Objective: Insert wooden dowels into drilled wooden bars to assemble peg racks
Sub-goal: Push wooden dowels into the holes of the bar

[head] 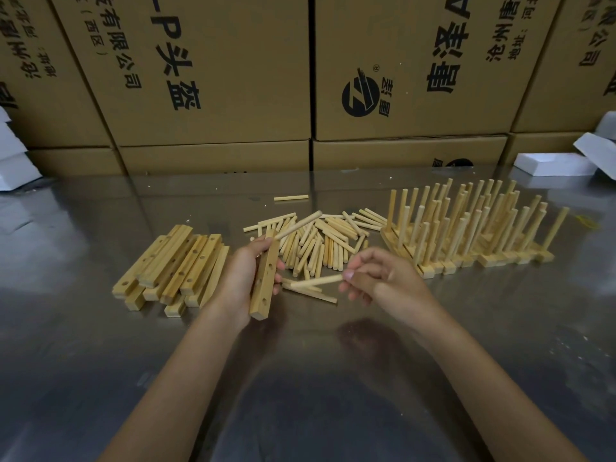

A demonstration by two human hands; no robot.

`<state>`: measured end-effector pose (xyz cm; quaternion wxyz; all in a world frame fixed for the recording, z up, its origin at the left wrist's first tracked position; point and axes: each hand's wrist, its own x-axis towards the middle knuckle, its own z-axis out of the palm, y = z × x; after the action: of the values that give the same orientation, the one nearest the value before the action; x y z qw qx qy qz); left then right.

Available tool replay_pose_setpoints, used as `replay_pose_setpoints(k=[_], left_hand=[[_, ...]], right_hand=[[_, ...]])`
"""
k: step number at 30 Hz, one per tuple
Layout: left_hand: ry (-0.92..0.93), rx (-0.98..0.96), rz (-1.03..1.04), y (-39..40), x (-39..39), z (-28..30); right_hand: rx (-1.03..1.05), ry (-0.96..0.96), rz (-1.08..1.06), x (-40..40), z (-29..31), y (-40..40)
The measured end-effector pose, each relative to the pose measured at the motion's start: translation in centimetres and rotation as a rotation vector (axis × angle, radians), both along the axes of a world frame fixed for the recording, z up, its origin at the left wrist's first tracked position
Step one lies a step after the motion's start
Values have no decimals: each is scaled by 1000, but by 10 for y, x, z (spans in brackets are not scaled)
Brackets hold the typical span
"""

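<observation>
The left hand point(245, 278) is curled round a drilled wooden bar point(265, 281), holding it above the surface point(300, 378) with its holed face turned toward the right. One dowel point(296, 225) already stands out of the bar's far end, slanting up to the right. The right hand point(380, 281) pinches a second dowel point(316, 281) by one end between thumb and fingertips, its free end pointing left toward the bar but not touching it.

The likeliest slip is a skewed entry: if the dowel meets the hole at an angle it may jam or slide off the bar's smooth face. The light pinch at the very end of the dowel gives little control, and the bar, held in mid-air, could twist under a push.

Everything is pale, bare wood: the bars square-edged with round holes, the dowels plain cylinders. Spare bars point(173, 265) lie stacked at the left, loose dowels point(320, 241) heaped in the middle, finished peg racks point(466, 228) bristling at the right on the dull, reflective metal surface.
</observation>
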<state>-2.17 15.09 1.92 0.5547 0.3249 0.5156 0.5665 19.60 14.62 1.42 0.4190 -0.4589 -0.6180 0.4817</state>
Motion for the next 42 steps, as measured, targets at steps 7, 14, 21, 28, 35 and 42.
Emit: replay_pose_setpoints(k=[7, 14, 21, 28, 35, 42], left_hand=[[-47, -46, -46, -3, 15, -2], [-53, -40, -34, -5, 20, 0], [-45, -46, -18, -4, 18, 0], [6, -12, 42, -2, 17, -1], [124, 21, 64, -5, 23, -4], [75, 25, -11, -9, 37, -2]], right_hand=[[241, 11, -94, -17, 3, -12], [367, 24, -177, -18, 2, -13], [451, -124, -215, -17, -2, -12], [571, -221, -156, -20, -2, -18], [576, -195, -196, -20, -6, -18], [96, 364, -24, -31, -2, -24]])
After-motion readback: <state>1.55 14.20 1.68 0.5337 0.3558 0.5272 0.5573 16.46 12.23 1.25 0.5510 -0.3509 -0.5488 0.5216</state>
